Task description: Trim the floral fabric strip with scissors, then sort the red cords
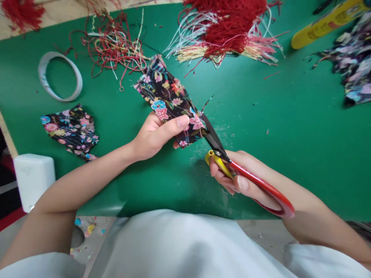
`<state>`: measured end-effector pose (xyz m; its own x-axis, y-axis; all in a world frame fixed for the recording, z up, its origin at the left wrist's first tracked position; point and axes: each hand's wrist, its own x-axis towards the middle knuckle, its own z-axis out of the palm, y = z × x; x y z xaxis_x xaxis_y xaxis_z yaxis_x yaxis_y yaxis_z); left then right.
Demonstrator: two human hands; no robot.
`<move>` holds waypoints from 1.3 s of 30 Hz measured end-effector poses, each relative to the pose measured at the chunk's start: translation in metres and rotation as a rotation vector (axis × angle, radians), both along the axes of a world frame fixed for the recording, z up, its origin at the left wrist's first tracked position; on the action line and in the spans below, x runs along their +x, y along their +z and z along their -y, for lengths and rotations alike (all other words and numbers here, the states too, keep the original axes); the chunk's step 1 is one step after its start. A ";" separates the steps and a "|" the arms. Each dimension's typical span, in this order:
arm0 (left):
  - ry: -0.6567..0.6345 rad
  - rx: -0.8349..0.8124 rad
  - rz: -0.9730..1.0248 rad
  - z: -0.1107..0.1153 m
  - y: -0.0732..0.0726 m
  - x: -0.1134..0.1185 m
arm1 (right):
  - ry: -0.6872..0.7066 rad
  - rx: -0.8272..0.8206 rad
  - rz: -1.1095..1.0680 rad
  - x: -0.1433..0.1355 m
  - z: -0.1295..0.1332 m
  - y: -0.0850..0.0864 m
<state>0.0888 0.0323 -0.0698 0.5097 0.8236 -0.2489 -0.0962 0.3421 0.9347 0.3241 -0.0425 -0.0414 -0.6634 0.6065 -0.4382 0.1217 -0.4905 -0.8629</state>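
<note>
My left hand [158, 137] is closed on a strip of black floral fabric [174, 98], thumb on top and fingers underneath. The fabric slants up and away over the green table. My right hand [240, 175] grips a pair of scissors [216, 143] with dark blades and a red handle. Their blades meet the right edge of the fabric, near its lower end. A thin sliver of cloth [208, 101] sticks up beside the blade tips. By my right fingers is a curled yellow piece [220, 166]; whether it belongs to the scissors I cannot tell.
A tape ring [60, 76] and another floral scrap [74, 131] lie at left, above a white box [34, 181]. Tangled cords [116, 46] and red threads [226, 27] lie at the back. A yellow tube [324, 25] and dark patterned cloth [355, 61] are at right.
</note>
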 end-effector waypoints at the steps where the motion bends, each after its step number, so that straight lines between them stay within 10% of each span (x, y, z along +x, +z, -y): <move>1: -0.001 0.000 0.002 0.000 -0.001 -0.001 | 0.000 0.005 0.002 0.000 0.000 0.000; 39: -0.038 0.008 -0.023 -0.002 -0.005 -0.004 | -0.066 0.067 0.046 -0.005 0.001 -0.006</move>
<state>0.0851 0.0338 -0.0744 0.5350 0.8057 -0.2542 -0.0616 0.3373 0.9394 0.3189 -0.0435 -0.0473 -0.6009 0.6776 -0.4241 0.1311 -0.4398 -0.8885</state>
